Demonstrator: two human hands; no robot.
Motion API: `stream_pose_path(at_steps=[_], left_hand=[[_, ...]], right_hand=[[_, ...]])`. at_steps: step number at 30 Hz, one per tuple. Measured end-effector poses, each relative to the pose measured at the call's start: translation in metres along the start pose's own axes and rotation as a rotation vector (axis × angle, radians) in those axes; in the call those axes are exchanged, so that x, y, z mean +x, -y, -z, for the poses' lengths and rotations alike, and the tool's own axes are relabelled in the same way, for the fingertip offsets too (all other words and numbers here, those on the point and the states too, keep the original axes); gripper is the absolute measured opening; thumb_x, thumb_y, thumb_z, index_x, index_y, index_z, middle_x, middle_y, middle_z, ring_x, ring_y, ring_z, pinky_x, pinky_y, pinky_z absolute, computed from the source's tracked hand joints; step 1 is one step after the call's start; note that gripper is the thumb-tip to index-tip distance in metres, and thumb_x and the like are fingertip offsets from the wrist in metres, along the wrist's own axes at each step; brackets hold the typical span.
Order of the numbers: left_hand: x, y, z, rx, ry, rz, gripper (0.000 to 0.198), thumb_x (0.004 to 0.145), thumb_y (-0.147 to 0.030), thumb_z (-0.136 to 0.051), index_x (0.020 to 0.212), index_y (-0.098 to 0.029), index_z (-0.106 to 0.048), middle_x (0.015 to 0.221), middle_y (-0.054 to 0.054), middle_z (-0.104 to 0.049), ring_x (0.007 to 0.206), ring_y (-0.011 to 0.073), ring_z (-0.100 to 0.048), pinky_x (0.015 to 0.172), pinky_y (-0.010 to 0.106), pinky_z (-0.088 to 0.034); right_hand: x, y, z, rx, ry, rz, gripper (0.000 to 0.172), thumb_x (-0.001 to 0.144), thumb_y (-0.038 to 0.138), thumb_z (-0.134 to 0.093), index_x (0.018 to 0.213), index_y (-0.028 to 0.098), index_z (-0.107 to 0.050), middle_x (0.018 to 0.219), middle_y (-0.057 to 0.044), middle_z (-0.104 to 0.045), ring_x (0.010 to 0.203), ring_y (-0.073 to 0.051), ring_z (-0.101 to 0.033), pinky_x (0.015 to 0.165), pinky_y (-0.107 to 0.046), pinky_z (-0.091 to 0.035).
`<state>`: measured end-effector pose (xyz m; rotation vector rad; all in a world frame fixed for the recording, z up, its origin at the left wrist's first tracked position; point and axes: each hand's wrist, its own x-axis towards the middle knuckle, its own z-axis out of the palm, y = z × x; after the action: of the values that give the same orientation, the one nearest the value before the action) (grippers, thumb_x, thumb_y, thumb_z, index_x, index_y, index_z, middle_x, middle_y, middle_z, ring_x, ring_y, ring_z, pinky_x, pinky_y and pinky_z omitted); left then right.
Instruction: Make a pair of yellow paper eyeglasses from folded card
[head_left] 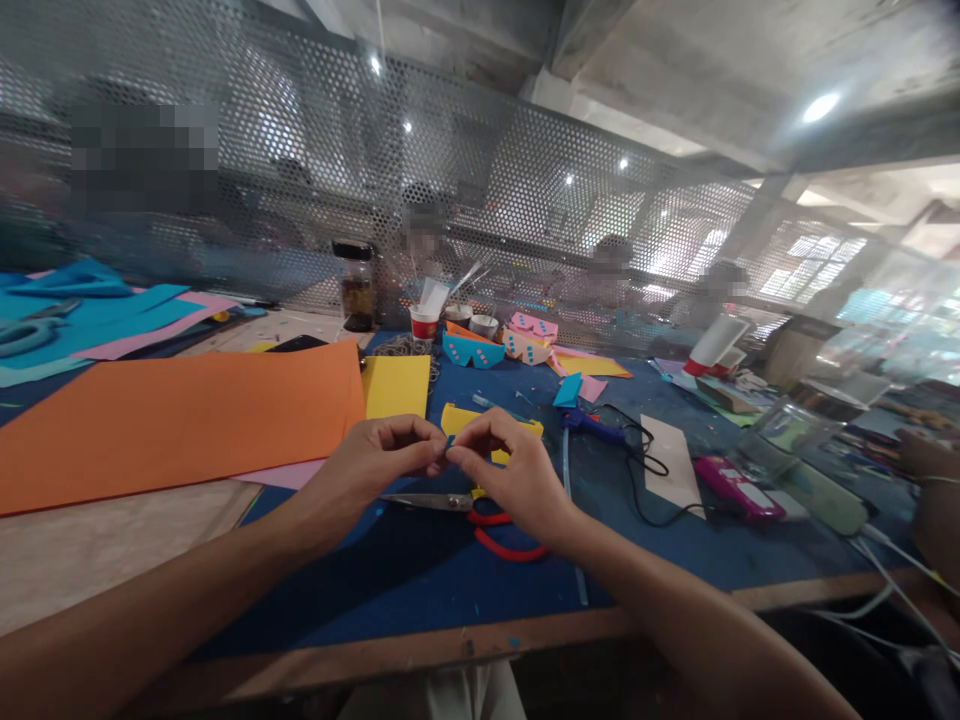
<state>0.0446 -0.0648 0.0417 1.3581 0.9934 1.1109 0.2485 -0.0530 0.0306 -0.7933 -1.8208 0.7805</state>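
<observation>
My left hand point(394, 452) and my right hand point(521, 468) meet over the blue table mat. Both pinch a tiny blue piece point(450, 441) between their fingertips; its kind is too small to make out. Beneath them lie red-handled scissors point(511, 555), blades pointing left. A yellow paper cutout point(459, 417) rests just behind my fingers, partly hidden by my right hand. Farther back stand paper eyeglass shapes, one blue point(472, 350) and one peach point(525, 348), both dotted with small squares. A blue glue gun point(592, 425) lies to the right of my right hand.
Orange sheets point(202, 420) and a yellow sheet point(397, 387) cover the left side. A lidded jar point(357, 290) and a red paper cup point(424, 322) stand by the perforated screen. A pink device point(739, 488), cables and another person's arm point(934, 470) are at right.
</observation>
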Motion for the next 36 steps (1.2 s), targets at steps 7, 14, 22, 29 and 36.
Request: stream_pose_path(at_steps=[7, 14, 22, 29, 36], left_hand=[[-0.0018, -0.0012, -0.0006, 0.027, 0.002, 0.001, 0.032, 0.069, -0.051, -0.093, 0.072, -0.022, -0.081, 0.071, 0.003, -0.072, 0.074, 0.0202, -0.063, 0.075, 0.032, -0.049], [-0.0013, -0.0037, -0.0015, 0.039, 0.012, -0.002, 0.035, 0.068, -0.054, -0.094, 0.071, -0.022, -0.080, 0.071, 0.003, -0.072, 0.074, 0.0205, -0.063, 0.075, 0.032, -0.049], [-0.0021, -0.0054, -0.0008, 0.086, 0.019, -0.036, 0.034, 0.071, -0.057, -0.092, 0.072, -0.024, -0.081, 0.070, 0.003, -0.072, 0.073, 0.0218, -0.064, 0.075, 0.033, -0.053], [-0.0024, -0.0062, 0.0003, 0.110, 0.031, -0.079, 0.033, 0.075, -0.056, -0.090, 0.073, -0.024, -0.082, 0.071, 0.003, -0.073, 0.075, 0.0220, -0.066, 0.074, 0.031, -0.053], [-0.0021, -0.0067, 0.0011, 0.135, 0.046, -0.075, 0.036, 0.074, -0.059, -0.090, 0.075, -0.023, -0.082, 0.073, 0.004, -0.074, 0.075, 0.0232, -0.066, 0.074, 0.033, -0.054]], right_hand=[[-0.0002, 0.0004, 0.0006, 0.019, -0.005, -0.060, 0.016, 0.092, 0.035, -0.079, 0.091, 0.021, -0.071, 0.089, 0.000, -0.076, 0.081, -0.016, -0.071, 0.077, -0.030, -0.057], [0.0006, 0.0007, 0.0003, 0.031, 0.001, -0.110, 0.017, 0.091, 0.036, -0.080, 0.089, 0.021, -0.070, 0.087, -0.001, -0.077, 0.080, -0.017, -0.071, 0.076, -0.030, -0.058], [0.0014, 0.0000, 0.0009, 0.028, 0.012, -0.133, 0.018, 0.091, 0.037, -0.079, 0.089, 0.022, -0.069, 0.086, 0.000, -0.076, 0.078, -0.017, -0.070, 0.074, -0.030, -0.057], [0.0018, 0.0017, 0.0020, 0.063, 0.023, -0.146, 0.019, 0.090, 0.037, -0.080, 0.090, 0.021, -0.069, 0.085, 0.000, -0.075, 0.077, -0.016, -0.069, 0.073, -0.030, -0.055], [0.0021, 0.0033, 0.0042, 0.071, 0.041, -0.159, 0.027, 0.089, 0.043, -0.083, 0.095, 0.021, -0.069, 0.088, 0.000, -0.075, 0.078, -0.017, -0.070, 0.074, -0.030, -0.056]])
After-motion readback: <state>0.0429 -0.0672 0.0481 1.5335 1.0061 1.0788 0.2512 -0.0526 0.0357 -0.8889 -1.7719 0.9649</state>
